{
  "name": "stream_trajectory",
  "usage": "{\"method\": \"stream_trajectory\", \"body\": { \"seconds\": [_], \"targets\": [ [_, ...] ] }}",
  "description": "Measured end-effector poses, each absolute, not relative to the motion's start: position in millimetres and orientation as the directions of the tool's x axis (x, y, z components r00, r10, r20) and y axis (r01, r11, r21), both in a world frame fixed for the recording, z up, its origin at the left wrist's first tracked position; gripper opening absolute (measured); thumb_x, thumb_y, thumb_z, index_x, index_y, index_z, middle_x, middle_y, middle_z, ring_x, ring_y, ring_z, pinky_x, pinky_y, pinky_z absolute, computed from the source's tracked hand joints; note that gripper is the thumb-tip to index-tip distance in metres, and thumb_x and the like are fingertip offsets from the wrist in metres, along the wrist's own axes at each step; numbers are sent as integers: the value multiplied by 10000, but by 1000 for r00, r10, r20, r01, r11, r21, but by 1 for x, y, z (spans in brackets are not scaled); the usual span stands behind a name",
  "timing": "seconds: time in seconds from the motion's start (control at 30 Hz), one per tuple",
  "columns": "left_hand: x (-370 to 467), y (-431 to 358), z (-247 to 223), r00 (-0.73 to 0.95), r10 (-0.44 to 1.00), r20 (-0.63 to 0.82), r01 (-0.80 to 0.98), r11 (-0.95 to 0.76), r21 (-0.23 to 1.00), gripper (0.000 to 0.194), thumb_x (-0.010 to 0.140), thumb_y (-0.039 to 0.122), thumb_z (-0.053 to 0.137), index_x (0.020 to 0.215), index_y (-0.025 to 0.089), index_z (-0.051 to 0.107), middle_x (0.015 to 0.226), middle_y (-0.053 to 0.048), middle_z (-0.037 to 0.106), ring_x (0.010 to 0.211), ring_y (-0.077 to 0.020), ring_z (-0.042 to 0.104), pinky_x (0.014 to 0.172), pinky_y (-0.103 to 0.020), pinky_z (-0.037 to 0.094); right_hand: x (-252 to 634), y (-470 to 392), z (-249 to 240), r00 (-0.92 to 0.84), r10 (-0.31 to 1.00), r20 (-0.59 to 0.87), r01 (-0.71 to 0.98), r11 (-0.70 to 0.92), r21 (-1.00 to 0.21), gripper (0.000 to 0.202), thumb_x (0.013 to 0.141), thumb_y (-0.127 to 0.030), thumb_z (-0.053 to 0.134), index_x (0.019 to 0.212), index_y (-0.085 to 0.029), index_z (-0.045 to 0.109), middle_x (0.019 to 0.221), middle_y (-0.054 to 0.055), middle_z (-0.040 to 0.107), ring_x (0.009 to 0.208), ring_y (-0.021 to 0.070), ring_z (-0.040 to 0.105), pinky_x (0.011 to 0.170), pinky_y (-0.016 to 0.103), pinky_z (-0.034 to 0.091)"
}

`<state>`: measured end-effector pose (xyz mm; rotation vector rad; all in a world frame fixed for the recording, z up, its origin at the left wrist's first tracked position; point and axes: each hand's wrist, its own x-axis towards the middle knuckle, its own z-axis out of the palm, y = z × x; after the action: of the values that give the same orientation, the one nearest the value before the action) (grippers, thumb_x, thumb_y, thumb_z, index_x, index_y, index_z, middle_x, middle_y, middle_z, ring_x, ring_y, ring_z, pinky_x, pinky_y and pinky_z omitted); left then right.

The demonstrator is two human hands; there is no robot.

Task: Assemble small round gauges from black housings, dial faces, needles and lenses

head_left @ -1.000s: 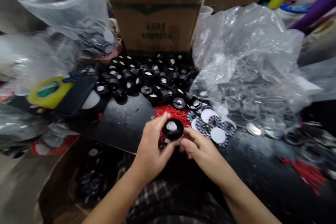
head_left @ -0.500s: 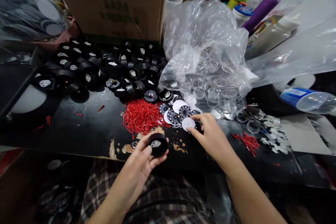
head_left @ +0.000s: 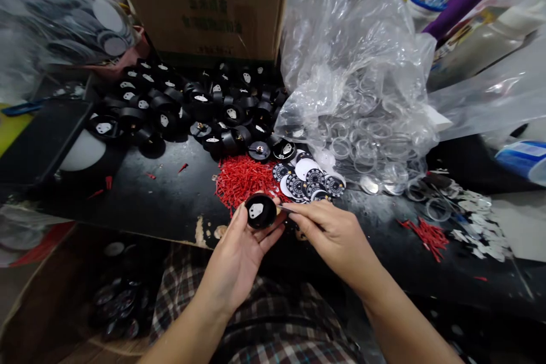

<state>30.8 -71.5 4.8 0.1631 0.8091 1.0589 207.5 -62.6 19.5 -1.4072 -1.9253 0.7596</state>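
The cup (head_left: 261, 211), round, black and open-topped, is held just below the middle of the view, its mouth tilted toward the camera and a pale plate (head_left: 256, 211) showing inside. The left hand (head_left: 234, 256) grips it from 7 o'clock, thumb at the near left wall and fingers reaching underneath. The right hand (head_left: 330, 233), at 4 o'clock, pinches a thin piece (head_left: 285, 208) between thumb and forefinger; it lies just beside the cup's 3 o'clock side, too small to identify, and whether they touch cannot be told. Around the cup, a heap of red bits (head_left: 243, 182) sits at 11 o'clock and overlapping dials (head_left: 295, 185) at 2, some with pale sides up. Farther out, a pile of black cups (head_left: 164, 119) spreads at 11, before a carton (head_left: 239, 5). A clear bag (head_left: 333, 40) rises at 1, with clear rings (head_left: 365, 158) at 2. Well apart at 3 lie a smaller red bunch (head_left: 429, 237) and, beyond it, white bits (head_left: 480, 222). A purple bottle (head_left: 467, 0) leans at 2.
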Motion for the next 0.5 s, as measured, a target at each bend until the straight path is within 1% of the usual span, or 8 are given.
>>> {"method": "stream_trajectory", "body": {
  "seconds": [0.07,0.13,0.2,0.27,0.37,0.43,0.5],
  "targets": [
    [30,-73,5,185,849,-495,-714,462,526,309,908,414,525,1055,183,667,1099,-70,725,1062,-199,655,938,-341,512,200,-63,21,-219,970,102,521,204,-829,239,910,-306,564,1107,-249,686,958,34,714,850,170,638,775,316,487],
    [27,-76,4,178,860,-478,-697,453,556,304,902,401,541,1057,171,666,1104,-82,724,1102,-200,634,940,-330,511,198,-61,21,-185,981,54,486,139,-863,256,893,-327,580,1114,-242,680,989,43,700,899,185,636,783,323,497],
    [24,-77,3,179,865,-468,-683,452,574,322,899,405,545,1088,169,655,1135,-92,712,1123,-214,622,951,-348,506,199,-61,20,-154,988,12,467,83,-881,282,897,-299,557,1159,-244,648,1010,45,689,890,184,635,766,323,508],
    [23,-77,2,137,872,-470,-670,431,605,325,895,399,552,1118,181,644,1160,-92,700,1116,-224,626,960,-372,500,198,-62,21,-110,994,-24,446,28,-895,302,896,-275,544,1188,-243,612,997,42,689,832,170,634,709,302,516],
    [27,-77,0,120,872,-474,-624,437,647,313,878,377,584,1141,221,650,1188,-67,688,1094,-222,633,943,-368,505,191,-64,25,-56,998,-17,431,8,-902,209,886,-288,564,1075,-230,632,907,32,690,753,158,625,670,286,513],
    [32,-80,-1,156,877,-455,-599,450,662,301,872,372,595,1140,254,665,1238,-45,664,1152,-226,597,958,-359,493,183,-65,28,-39,999,17,442,33,-896,146,886,-288,566,1000,-228,636,872,25,682,735,155,622,672,290,511],
    [37,-83,-3,170,890,-423,-581,437,687,294,877,360,592,1155,293,664,1313,-12,620,1250,-227,522,1016,-356,453,175,-66,28,-30,999,37,448,46,-893,101,885,-278,567,951,-225,621,854,19,669,733,154,624,662,286,508]
  ]
}}
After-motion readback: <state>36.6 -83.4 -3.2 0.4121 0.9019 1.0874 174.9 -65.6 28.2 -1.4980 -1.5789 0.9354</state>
